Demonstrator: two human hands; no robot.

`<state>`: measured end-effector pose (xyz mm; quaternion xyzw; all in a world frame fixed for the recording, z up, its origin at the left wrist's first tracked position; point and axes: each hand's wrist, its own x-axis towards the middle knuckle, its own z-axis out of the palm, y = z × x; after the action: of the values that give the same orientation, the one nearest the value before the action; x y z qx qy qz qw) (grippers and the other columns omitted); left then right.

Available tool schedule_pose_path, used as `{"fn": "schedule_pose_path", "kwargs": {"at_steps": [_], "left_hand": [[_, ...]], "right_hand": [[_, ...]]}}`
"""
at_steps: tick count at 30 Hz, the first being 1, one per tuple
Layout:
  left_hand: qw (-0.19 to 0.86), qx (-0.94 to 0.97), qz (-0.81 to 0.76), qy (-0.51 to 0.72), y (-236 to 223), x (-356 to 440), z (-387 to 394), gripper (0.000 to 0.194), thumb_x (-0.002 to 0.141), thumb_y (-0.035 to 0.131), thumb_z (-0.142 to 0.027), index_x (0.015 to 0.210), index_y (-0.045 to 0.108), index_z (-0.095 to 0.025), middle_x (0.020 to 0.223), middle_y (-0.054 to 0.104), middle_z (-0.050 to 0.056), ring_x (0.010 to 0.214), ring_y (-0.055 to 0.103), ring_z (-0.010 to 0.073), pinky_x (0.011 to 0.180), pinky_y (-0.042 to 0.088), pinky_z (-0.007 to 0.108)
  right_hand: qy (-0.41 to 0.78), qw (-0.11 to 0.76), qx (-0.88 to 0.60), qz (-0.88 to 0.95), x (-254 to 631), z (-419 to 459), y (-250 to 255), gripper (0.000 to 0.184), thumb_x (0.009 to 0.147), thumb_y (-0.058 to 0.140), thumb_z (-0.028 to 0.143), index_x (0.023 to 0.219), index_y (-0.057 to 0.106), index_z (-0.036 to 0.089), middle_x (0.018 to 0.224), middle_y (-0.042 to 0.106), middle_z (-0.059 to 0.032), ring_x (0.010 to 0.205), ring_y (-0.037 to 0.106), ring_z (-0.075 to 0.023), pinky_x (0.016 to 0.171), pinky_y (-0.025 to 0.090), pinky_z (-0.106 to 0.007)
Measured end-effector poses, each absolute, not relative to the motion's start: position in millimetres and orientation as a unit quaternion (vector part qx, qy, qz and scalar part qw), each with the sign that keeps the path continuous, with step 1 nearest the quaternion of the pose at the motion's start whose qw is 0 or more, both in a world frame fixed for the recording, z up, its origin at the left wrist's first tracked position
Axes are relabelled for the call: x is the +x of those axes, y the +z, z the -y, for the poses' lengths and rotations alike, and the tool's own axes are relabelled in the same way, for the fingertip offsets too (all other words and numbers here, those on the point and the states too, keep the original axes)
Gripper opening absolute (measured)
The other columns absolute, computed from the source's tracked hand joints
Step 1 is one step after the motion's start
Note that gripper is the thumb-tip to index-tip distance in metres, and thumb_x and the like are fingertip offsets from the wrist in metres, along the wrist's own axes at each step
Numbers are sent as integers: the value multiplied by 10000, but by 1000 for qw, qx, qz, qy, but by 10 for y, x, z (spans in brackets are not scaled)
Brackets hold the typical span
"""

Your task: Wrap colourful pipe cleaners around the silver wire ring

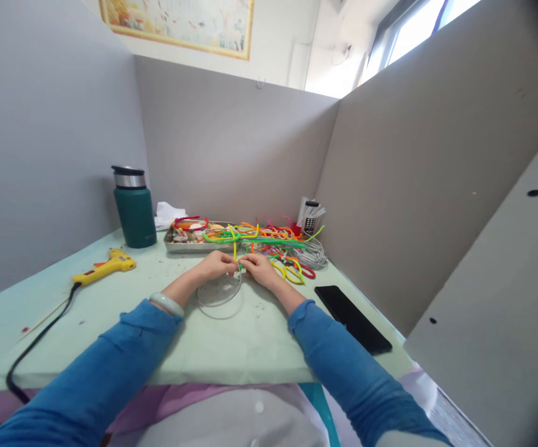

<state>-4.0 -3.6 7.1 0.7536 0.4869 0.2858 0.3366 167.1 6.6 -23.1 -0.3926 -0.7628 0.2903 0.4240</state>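
Left hand (217,266) and right hand (257,269) meet over the middle of the table (236,357), thumbs and fingers of both pinched at the top of a thin grey loop (240,287); exactly which strand each one grips is too small to tell. Grey partitions (231,136) stand along the left, the far side and the right of the pale green tabletop. Beyond the hands, a tangled heap of bright pipe cleaners (273,241) spreads from the right end of a metal tray (198,248) that holds small colourful pieces. Left of the tray, a green bottle (134,214) stands upright. Near the right sleeve lies a black phone (355,320); well out to the left is a yellow glue gun (105,267). A coil of grey wire (314,256) sits right of the heap. Smallest are the pale bangle (167,304) around the left wrist and a yellow stem (235,250) rising upright between the hands, directly above the loop.
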Motion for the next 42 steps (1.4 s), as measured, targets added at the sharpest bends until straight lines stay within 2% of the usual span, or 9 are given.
{"fn": "schedule_pose_path", "kwargs": {"at_steps": [6,14,19,24,29,33,37,42], "left_hand": [[364,741,-469,312,99,-8,45,244,619,583,-358,692,615,-128,553,561,-23,465,379,66,452,273,202],[397,728,-415,373,67,12,-6,306,596,654,-359,758,503,-148,517,549,-41,472,447,67,467,299,184],[391,727,-400,399,71,13,2,355,598,665,-398,792,510,-144,526,558,-34,485,470,73,466,314,186],[379,719,-418,405,129,40,60,333,610,665,-379,807,546,-139,531,575,-24,458,449,62,440,309,180],[378,702,-442,411,193,63,131,241,628,645,-344,709,587,-125,543,582,-6,454,425,57,412,280,178],[377,696,-456,407,178,57,114,232,628,641,-348,640,593,-121,553,586,-4,425,386,45,405,262,187],[374,689,-473,403,139,42,61,239,626,636,-360,624,595,-124,533,572,-16,405,357,40,403,247,194],[357,691,-492,392,121,32,33,260,623,628,-383,616,599,-125,519,549,-24,399,332,38,403,232,197]], "right_hand": [[299,427,-395,756,1671,-37,-178,231,794,473,338,739,608,159,507,491,45,450,421,-77,464,331,-184],[273,425,-387,771,1672,-63,-203,234,802,426,299,695,581,159,495,455,50,443,402,-73,470,315,-179],[235,424,-384,786,1671,-89,-217,228,798,416,266,675,574,157,526,478,41,517,433,-86,529,332,-183],[209,422,-384,794,1666,-78,-206,225,794,398,228,668,569,153,595,533,24,589,465,-95,569,343,-185],[182,413,-367,814,1650,-49,-219,208,800,396,200,700,573,156,674,587,12,641,508,-99,591,347,-189],[166,403,-363,823,1641,-30,-234,216,821,403,229,728,584,159,684,595,9,643,516,-98,587,343,-188],[158,387,-375,827,1633,-16,-236,238,841,424,298,805,615,162,716,610,2,646,509,-97,574,332,-185],[141,376,-381,833,1618,4,-227,266,860,409,303,850,639,171,718,614,4,638,506,-93,554,308,-186]]}}
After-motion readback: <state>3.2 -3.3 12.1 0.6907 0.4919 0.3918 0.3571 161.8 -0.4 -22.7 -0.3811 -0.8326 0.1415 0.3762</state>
